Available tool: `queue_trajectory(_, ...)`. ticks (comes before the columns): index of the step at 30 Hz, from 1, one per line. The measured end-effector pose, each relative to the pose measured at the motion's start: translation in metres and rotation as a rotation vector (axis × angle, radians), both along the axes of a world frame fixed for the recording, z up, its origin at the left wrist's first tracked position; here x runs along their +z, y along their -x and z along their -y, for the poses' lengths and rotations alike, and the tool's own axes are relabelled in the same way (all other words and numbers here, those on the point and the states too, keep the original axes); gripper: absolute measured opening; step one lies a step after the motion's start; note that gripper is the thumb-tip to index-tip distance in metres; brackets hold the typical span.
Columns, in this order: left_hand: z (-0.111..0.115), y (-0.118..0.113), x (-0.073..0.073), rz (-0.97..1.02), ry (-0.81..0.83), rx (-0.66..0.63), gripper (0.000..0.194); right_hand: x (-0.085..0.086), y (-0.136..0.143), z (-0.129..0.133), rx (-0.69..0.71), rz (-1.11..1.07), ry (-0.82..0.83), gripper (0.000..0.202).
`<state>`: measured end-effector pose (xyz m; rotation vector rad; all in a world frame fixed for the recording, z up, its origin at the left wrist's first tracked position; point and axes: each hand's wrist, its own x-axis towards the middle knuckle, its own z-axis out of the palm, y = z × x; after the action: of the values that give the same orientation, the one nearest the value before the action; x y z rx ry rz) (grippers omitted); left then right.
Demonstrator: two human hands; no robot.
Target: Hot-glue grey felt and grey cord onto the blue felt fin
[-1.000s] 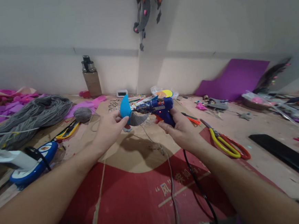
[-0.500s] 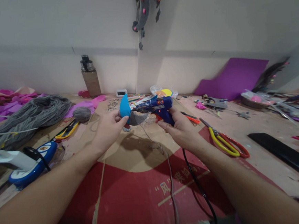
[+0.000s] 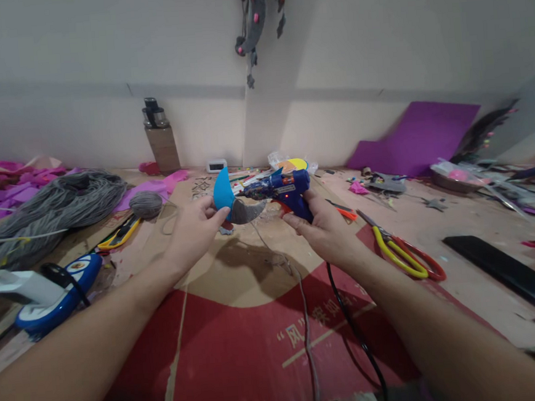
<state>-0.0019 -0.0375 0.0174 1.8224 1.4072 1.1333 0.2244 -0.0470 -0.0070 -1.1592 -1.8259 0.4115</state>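
Observation:
My left hand (image 3: 199,229) pinches a crescent (image 3: 223,190) between thumb and fingers. One half of it is bare blue; its lower right half is covered in grey yarn (image 3: 247,212). From that part a grey strand (image 3: 302,303) runs down over the cardboard. In my right hand (image 3: 322,222) is a dark blue hot glue gun (image 3: 292,188), gripped by its handle, with a small red light on its side. Its nozzle points left, close to the inner curve of the crescent; whether they touch I cannot tell. A black cord (image 3: 351,320) trails from the gun.
A red and brown cardboard sheet (image 3: 233,351) lies under my hands. Scissors (image 3: 401,252) and a black slab (image 3: 505,274) are at right. To the left are a yarn ball (image 3: 146,204), a grey yarn hank (image 3: 77,197), a yellow cutter (image 3: 119,232) and a blue power strip (image 3: 62,297).
Almost nothing differs. The glue gun has shifted very slightly to the right, while the crescent stays in my left hand at about the same spot.

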Motion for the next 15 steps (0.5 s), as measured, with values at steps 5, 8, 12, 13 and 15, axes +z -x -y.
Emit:
queue_trajectory(5, 0.0, -0.001, 0.0, 0.017, 0.026, 0.009, 0.014, -0.002, -0.003, -0.005, -0.038, -0.13, 0.119, 0.039)
queue_trajectory(8, -0.001, -0.001, -0.003, 0.029, 0.033, -0.052, 0.014, -0.008, -0.009, -0.017, -0.099, -0.195, 0.243, 0.035)
queue_trajectory(12, -0.003, 0.0, -0.006, 0.026, 0.066, -0.14, 0.014, -0.02, -0.028, -0.037, -0.248, 0.028, 0.424, 0.026)
queue_trajectory(13, -0.003, 0.001, -0.007, 0.024, 0.07, -0.152, 0.014, -0.021, -0.033, -0.04, -0.313, 0.138, 0.409, 0.025)
queue_trajectory(15, -0.004, 0.001, -0.009, 0.023, 0.064, -0.169, 0.014, -0.018, -0.04, -0.042, -0.464, 0.296, 0.246, 0.02)
